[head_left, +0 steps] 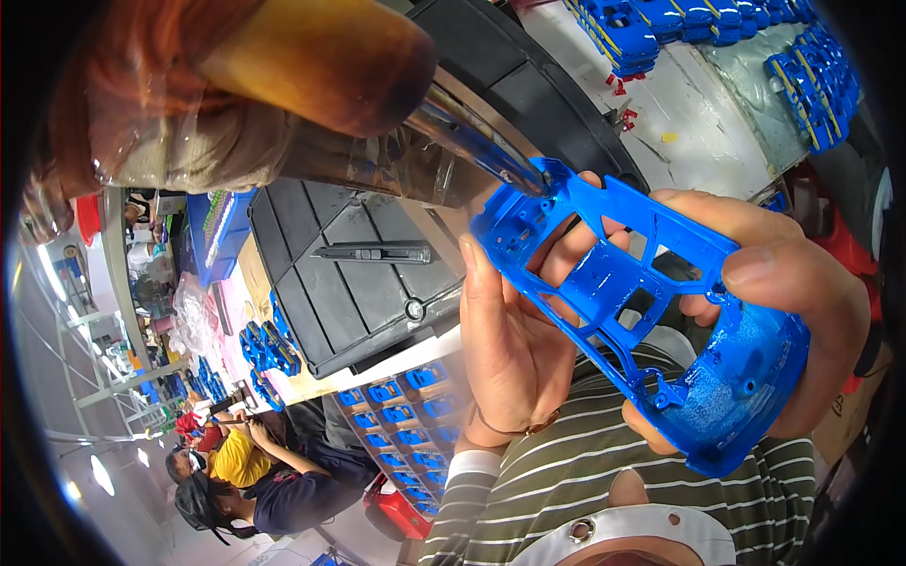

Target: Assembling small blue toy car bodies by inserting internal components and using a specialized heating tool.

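Between my two hands is a blue plastic toy car body shell (604,283), tilted, its hollow inner side toward me. My left hand (514,354) grips its left edge, with the thumb up along the rim and fingers behind. My right hand (812,292) wraps round the right end, its thumb pressed on the upper edge. A metal rod (486,141) slants down from a brown-amber cylinder (321,71), and its tip meets the shell's upper end near my left fingers. Whether the tip presses on the plastic cannot be made out.
A black utility knife (373,253) lies on a black ribbed crate lid (330,311). A divided tray of blue parts (411,434) stands below it. More blue shells (613,33) are stacked at upper right, near red scraps (628,118). Other people (283,481) work at lower left.
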The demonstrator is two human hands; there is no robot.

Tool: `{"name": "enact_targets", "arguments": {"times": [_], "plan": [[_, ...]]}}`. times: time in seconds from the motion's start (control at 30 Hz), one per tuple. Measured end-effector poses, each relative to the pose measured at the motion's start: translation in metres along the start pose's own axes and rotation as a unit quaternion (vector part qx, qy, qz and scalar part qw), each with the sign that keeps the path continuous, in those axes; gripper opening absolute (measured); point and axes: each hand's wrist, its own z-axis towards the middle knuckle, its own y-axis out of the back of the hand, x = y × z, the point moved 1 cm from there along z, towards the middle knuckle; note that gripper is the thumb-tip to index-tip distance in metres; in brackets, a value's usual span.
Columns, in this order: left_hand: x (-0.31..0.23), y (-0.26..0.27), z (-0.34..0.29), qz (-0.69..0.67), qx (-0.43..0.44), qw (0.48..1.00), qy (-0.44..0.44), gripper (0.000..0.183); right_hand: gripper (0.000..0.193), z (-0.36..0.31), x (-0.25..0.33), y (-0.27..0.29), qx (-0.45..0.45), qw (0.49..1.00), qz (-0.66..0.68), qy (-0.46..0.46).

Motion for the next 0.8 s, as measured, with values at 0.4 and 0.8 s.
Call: {"name": "enact_targets", "arguments": {"times": [0.4,0.8], "plan": [[0.009,0.029,0.011,-0.16,0.16,0.974,0.024,0.067,0.083,0.001,-0.011,-0.002,-0.016,0.996,0.011,0.084],[0.028,0.019,0.008,-0.095,0.115,0.988,-0.038,0.052,0.084,-0.02,-0.022,-0.006,-0.066,0.983,-0.122,0.116]]}}
